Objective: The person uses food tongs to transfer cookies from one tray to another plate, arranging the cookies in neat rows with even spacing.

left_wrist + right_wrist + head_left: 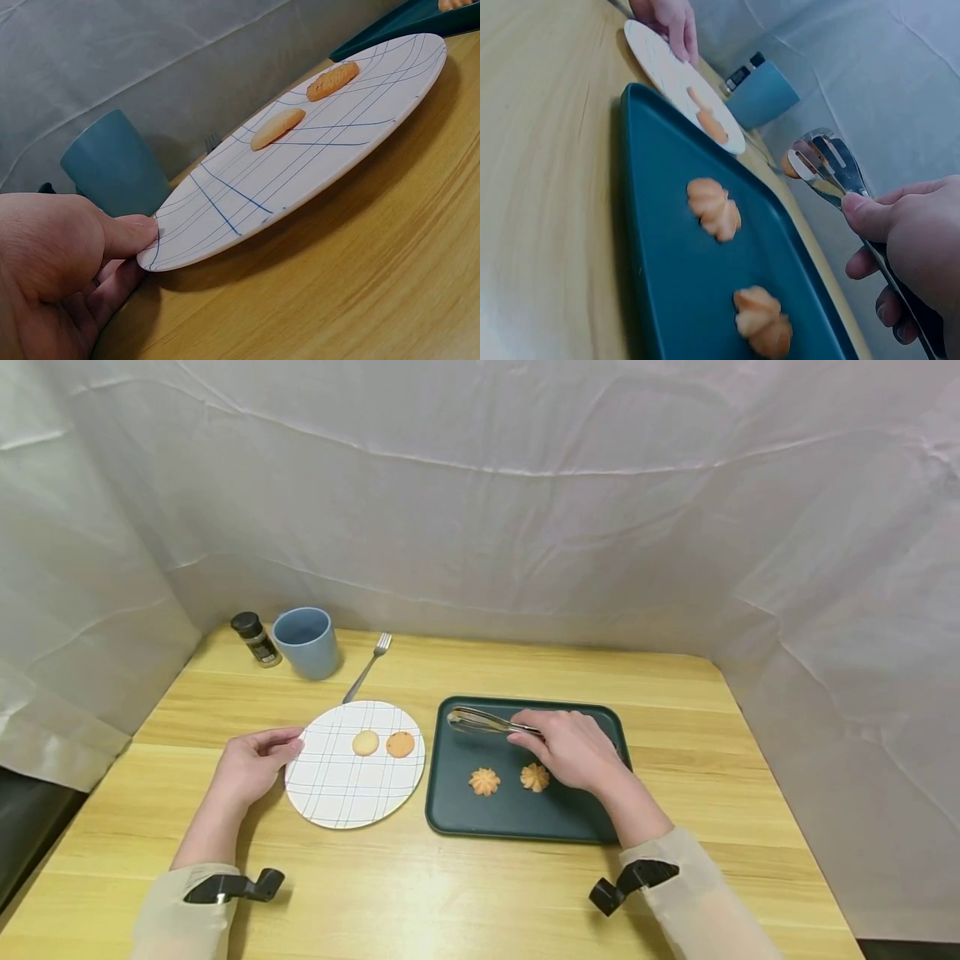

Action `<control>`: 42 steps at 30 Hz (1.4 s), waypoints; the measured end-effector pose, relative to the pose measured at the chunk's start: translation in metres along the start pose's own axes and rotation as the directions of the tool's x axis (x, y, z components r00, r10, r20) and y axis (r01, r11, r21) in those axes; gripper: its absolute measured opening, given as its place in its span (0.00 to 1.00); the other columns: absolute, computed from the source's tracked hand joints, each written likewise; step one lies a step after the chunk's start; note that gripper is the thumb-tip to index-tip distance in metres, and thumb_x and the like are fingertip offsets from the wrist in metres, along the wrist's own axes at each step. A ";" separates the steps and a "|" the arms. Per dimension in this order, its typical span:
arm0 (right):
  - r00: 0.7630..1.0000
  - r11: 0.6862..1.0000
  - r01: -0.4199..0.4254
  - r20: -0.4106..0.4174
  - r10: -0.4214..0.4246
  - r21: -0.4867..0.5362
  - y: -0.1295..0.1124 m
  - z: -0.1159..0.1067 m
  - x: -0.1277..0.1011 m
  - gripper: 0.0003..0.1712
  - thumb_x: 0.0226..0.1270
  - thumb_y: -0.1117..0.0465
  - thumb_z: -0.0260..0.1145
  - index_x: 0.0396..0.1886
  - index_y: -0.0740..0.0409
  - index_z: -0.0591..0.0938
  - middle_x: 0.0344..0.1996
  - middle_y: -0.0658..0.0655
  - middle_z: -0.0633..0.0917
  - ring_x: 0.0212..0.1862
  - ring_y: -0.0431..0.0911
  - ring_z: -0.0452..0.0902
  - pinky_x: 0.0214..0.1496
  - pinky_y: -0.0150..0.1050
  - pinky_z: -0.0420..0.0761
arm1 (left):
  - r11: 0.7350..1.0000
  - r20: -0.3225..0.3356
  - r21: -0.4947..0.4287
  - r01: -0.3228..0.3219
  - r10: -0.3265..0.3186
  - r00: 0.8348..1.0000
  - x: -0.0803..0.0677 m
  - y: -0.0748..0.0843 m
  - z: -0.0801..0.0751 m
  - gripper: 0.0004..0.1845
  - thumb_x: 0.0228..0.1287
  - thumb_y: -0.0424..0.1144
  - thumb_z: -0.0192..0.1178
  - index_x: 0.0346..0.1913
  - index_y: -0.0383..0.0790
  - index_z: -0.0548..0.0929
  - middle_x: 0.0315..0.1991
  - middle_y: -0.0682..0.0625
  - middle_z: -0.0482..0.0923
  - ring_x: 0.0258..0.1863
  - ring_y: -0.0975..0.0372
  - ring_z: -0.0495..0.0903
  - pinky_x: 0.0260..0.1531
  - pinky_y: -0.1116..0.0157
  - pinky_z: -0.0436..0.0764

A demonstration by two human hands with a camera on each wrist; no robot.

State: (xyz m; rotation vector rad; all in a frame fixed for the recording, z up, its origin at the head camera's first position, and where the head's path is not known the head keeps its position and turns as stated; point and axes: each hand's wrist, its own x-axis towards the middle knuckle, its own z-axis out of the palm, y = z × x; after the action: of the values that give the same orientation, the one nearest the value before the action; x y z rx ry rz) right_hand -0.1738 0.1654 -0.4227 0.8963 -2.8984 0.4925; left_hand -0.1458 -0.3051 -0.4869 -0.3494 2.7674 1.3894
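My left hand [288,750] [135,247] pinches the left rim of a white plate with blue grid lines [337,793] [315,172], thumb on top. A pale round biscuit [365,742] [277,127] and a browner one [400,744] [332,80] lie on it. My right hand [528,739] [870,240] grips metal tongs [480,721] [825,165] above the far part of a dark green tray [510,810] [675,285]. Two flower-shaped biscuits [484,781] [535,777] [714,208] [761,322] sit on the tray near that hand. A small orange-brown shape shows at the tongs' tip; what it is, I cannot tell.
At the back left stand a blue cup [306,642] [112,165] [761,94] and a small dark-capped spice jar [256,639]. A fork [367,667] lies behind the plate. White sheeting walls in the wooden table [480,893] on three sides.
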 end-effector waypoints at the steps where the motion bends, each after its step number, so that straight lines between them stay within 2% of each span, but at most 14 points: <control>1: 1.000 1.000 0.004 0.001 -0.004 0.004 -0.002 0.000 0.003 0.21 0.83 0.41 0.60 0.62 0.44 0.87 0.50 0.46 0.90 0.34 0.40 0.82 0.36 0.43 0.81 | 1.000 0.000 -0.001 0.000 0.000 1.000 0.000 0.000 0.000 0.22 0.79 0.46 0.63 0.65 0.35 0.84 0.58 0.37 0.85 0.55 0.52 0.80 0.47 0.68 0.76; 11: 0.998 0.997 0.070 -0.006 -0.070 0.032 -0.022 0.003 0.024 0.18 0.81 0.44 0.63 0.60 0.44 0.87 0.42 0.42 0.89 0.23 0.33 0.72 0.29 0.39 0.76 | 1.000 -0.009 0.000 -0.003 0.003 1.000 0.000 0.000 0.000 0.22 0.79 0.47 0.63 0.65 0.35 0.85 0.58 0.37 0.85 0.54 0.52 0.81 0.46 0.68 0.76; 21: 0.993 0.993 0.115 0.007 -0.115 0.005 -0.041 0.002 0.043 0.20 0.82 0.43 0.62 0.62 0.44 0.87 0.49 0.44 0.90 0.33 0.38 0.81 0.37 0.41 0.81 | 1.000 -0.009 -0.002 -0.003 0.003 1.000 -0.001 0.000 0.000 0.22 0.79 0.46 0.63 0.65 0.35 0.85 0.58 0.37 0.85 0.54 0.52 0.81 0.46 0.69 0.76; 28: 0.989 0.989 0.147 0.026 -0.148 0.006 -0.054 0.006 0.054 0.21 0.82 0.43 0.61 0.63 0.45 0.86 0.51 0.45 0.90 0.35 0.39 0.82 0.36 0.40 0.81 | 1.000 -0.006 -0.010 -0.003 0.003 1.000 -0.001 0.001 0.000 0.22 0.79 0.46 0.63 0.65 0.35 0.85 0.58 0.37 0.85 0.53 0.53 0.81 0.44 0.71 0.76; 36: 0.984 0.986 0.167 0.058 -0.168 0.021 -0.068 0.020 0.067 0.21 0.83 0.43 0.59 0.64 0.43 0.85 0.54 0.43 0.89 0.29 0.37 0.78 0.31 0.37 0.77 | 1.000 -0.008 -0.008 -0.009 0.008 1.000 -0.001 0.001 0.000 0.22 0.79 0.46 0.63 0.65 0.34 0.85 0.57 0.37 0.85 0.52 0.54 0.81 0.43 0.72 0.76; 42: 0.976 0.981 0.191 0.097 -0.194 0.041 -0.083 0.030 0.078 0.20 0.84 0.43 0.57 0.64 0.42 0.84 0.50 0.44 0.89 0.23 0.37 0.71 0.24 0.37 0.71 | 1.000 -0.007 -0.008 -0.009 0.008 1.000 -0.001 0.001 0.000 0.22 0.79 0.46 0.64 0.65 0.34 0.85 0.57 0.37 0.86 0.52 0.54 0.81 0.44 0.72 0.76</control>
State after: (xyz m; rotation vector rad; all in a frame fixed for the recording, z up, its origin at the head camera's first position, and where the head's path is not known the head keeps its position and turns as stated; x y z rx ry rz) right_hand -0.1912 0.0494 -0.4151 1.2253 -2.8565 0.4905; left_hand -0.1447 -0.3045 -0.4855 -0.3436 2.7728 1.4039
